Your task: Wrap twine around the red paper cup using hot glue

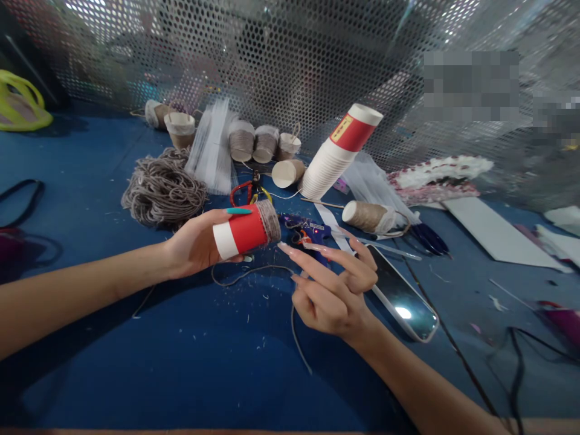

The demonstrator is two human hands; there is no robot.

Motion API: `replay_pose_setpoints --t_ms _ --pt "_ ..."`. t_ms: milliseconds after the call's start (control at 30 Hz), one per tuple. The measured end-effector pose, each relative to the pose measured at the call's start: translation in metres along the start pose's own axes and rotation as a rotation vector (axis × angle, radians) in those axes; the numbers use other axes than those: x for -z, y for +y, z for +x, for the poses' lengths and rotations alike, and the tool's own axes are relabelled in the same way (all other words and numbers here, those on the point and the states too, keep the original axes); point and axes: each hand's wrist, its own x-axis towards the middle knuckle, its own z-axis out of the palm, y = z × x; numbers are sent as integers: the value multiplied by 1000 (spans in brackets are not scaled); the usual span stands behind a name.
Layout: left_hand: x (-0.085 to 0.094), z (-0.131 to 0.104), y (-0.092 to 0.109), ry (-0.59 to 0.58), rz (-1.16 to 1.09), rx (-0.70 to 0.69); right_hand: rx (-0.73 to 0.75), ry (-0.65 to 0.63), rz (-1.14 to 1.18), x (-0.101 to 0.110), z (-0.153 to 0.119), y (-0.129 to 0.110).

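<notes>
My left hand (194,244) is wrapped around a red and white paper cup (244,232) lying on its side in the air. Grey yarn (270,222) is wound in a band around the cup's right end. From under the cup a loose strand of the same yarn (254,275) loops across to my right hand (338,290), which pinches it between thumb and fingers while the other fingers extend toward the cup. The strand's tail hangs below that hand. Just behind the right fingertips lies a blue glue gun (317,229) with an orange trigger and a small red light, partly hidden.
A grey yarn bundle (163,187) lies left of several wrapped cups (242,140). A tall stack of paper cups (330,157) leans behind the glue gun. Red-handled pliers (240,192), a phone (403,296), dark blue scissors (430,238) and white board (502,232) also lie on the table.
</notes>
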Motion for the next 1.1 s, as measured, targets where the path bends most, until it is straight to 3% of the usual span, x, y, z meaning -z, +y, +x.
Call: replay_pose_setpoints --t_ms 200,467,600,800,967,1100 --pt "0 -2 1 -21 8 6 -3 -130 -62 -3 2 0" --pt "-2 -3 5 43 -77 6 27 -116 -128 5 7 -1" --pt "4 -1 7 18 -109 40 49 -87 -113 6 4 1" --pt "5 0 -2 -153 -114 80 -185 74 226 -4 -3 3" --pt "8 2 -13 -223 -31 33 -288 -173 613 -11 -3 3" --pt "11 3 -16 -262 55 -8 -285 -288 750 -9 -1 2"
